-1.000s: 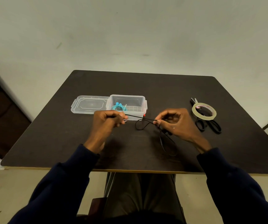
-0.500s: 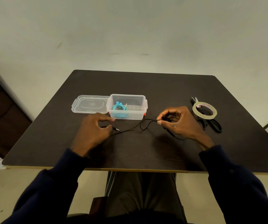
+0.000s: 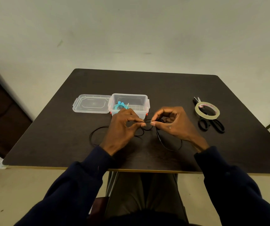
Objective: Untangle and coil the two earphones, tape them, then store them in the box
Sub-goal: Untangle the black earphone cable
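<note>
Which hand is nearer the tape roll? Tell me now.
Right. The right hand sits left of the tape roll, not touching; the left hand is farther left, in front of the box.

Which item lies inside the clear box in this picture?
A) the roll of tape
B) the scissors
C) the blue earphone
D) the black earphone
C: the blue earphone sits in the open box. The tape roll rests on the scissors off to the right. The left hand and the right hand pinch the black earphone over the table.
</note>
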